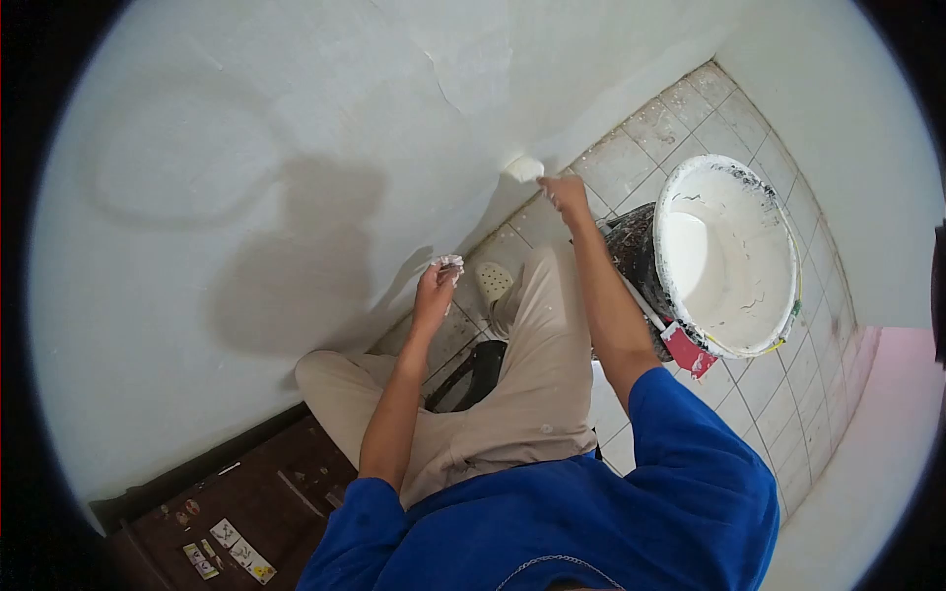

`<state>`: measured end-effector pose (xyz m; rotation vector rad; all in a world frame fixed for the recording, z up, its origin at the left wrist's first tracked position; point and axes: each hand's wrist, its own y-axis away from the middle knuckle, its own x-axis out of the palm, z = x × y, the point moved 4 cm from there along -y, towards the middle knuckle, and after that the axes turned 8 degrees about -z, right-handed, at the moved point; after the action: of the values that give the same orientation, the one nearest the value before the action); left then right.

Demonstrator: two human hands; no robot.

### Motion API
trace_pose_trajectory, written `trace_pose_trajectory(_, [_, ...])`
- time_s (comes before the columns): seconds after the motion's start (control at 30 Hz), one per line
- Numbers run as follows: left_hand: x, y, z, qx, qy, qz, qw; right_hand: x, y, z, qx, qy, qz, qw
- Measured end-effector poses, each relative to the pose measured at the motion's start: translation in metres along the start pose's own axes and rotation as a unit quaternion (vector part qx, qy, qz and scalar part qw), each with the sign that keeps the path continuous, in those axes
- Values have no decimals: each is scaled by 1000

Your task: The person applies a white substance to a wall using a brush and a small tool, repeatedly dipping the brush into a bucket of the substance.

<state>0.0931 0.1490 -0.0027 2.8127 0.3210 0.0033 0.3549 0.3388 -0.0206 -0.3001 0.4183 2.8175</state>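
Left of the bucket point(724, 178), the right hand point(567, 195) grips a whitened blade point(524, 168) at the wall point(394, 128); it looks light, stiff and slippery, best held by its handle. Farther left of the bucket, the left hand point(434, 291) is closed on a smeared thing point(450, 264), too unclear to name. Counted: one bucket, one blade, one smeared thing, one red scraper point(688, 351) beside the bucket.

Beside the pale wall point(434, 118), on which shadows fall, lies a speckled tiled floor point(616, 163), and along its foot stands a dark brown wooden cabinet point(286, 502) bearing stickers.
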Motion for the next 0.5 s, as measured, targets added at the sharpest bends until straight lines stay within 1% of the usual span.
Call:
trace_pose_trajectory(0.1, [-21,0,3,13,-47,1,999,-12,4,53,17,-18,19,1000])
trace_pose_trajectory(0.13, [-23,-1,7,17,-57,5,998,-24,13,71,20,-45,25,998])
trace_pose_trajectory(0.2, [-18,-3,14,-21,-41,2,999,-50,33,98,26,-94,36,995])
trace_pose_trajectory(0.23, [-15,-1,16,-43,-34,1,999,-60,38,103,31,-67,26,997])
trace_pose_trajectory(0.3, [1,3,5,-16,-20,7,1000,-71,42,110,37,-20,9,999])
trace_pose_trajectory(0.4, [18,2,7,11,-3,21,1000,-47,11,53,60,66,33,995])
trace_pose_trajectory(0.47, [25,1,7,6,0,20,1000,-18,-2,12,63,54,49,995])
trace_pose_trajectory(0.5, [25,4,3,8,-2,22,1000,-5,-2,4,65,49,58,995])
